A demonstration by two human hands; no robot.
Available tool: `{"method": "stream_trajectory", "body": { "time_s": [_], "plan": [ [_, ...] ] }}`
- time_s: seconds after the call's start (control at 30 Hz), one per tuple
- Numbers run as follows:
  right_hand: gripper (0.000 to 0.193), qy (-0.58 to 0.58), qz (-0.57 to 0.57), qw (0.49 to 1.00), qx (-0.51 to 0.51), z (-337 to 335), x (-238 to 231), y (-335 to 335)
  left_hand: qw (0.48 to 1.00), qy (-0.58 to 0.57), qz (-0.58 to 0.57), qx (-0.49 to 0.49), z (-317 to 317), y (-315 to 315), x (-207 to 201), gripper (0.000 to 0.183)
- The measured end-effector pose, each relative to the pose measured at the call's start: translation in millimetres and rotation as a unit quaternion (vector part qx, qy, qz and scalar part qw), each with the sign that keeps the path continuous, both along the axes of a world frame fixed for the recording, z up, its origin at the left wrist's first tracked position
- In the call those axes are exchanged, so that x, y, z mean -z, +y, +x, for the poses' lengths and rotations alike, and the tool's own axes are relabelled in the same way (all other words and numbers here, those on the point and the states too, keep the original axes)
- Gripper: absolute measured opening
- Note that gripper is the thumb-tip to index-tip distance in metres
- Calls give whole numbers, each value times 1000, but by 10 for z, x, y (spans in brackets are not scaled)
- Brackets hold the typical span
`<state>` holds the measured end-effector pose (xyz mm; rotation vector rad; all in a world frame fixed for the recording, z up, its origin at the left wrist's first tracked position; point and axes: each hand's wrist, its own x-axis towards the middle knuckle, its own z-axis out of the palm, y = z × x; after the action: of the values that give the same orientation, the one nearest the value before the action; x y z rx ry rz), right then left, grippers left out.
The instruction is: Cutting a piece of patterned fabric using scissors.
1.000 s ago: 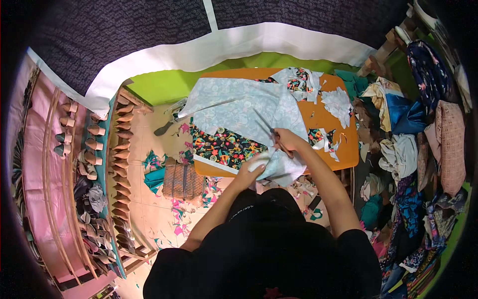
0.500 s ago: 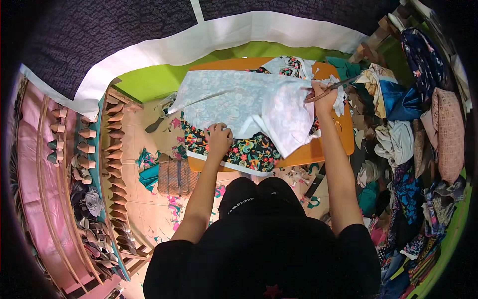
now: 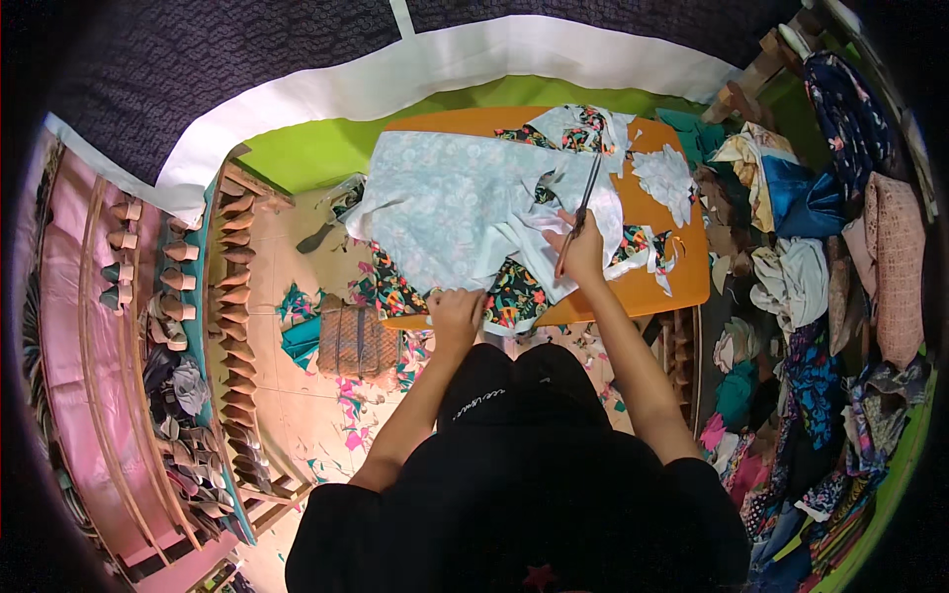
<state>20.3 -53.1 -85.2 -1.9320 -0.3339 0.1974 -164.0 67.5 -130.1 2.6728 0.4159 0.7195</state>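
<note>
A large piece of floral fabric (image 3: 425, 188) lies on the orange table, its pale underside mostly up. Along the near edge its dark printed face shows where it is folded over. My left hand (image 3: 458, 312) has its fingers curled closed on the fabric at that near edge. In my right hand (image 3: 583, 249) is a pair of long scissors (image 3: 591, 188), held over the crumpled right part of the fabric with the blades pointing away from me. Floral offcuts (image 3: 643, 252) lie to the right of that hand, and another printed piece (image 3: 578, 128) lies at the far edge.
White scraps (image 3: 665, 180) lie on the right of the orange table (image 3: 692, 269). Wooden shoe-shaped forms (image 3: 235, 287) line a rack at left. A brown patterned block (image 3: 358, 341) and colourful scraps are on the floor. Heaped cloth (image 3: 791, 282) fills the right side.
My right hand has brought the scissors left and nearer from the table's right side. My left hand has shifted nearer and slightly right; the fabric's right part is now bunched.
</note>
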Motion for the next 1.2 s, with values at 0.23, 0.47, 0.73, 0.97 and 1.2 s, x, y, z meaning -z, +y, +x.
{"method": "stream_trajectory", "body": {
  "time_s": [0.23,0.47,0.73,0.97,1.2],
  "plan": [
    [30,-16,24,999,13,-91,-18,64,997,52,-53,22,-118,-127,210,9],
    [37,-10,-175,978,-111,-266,328,313,993,86,-74,-19,-277,-83,261,11],
    [20,-150,-225,953,-139,-257,589,375,995,79,-20,-60,-488,-46,232,16],
    [16,-102,-103,988,44,130,395,394,995,72,-30,-57,-511,-59,345,14],
    [22,-64,127,988,63,653,-198,-117,982,148,-106,-56,-358,-73,196,21]
  ]
}}
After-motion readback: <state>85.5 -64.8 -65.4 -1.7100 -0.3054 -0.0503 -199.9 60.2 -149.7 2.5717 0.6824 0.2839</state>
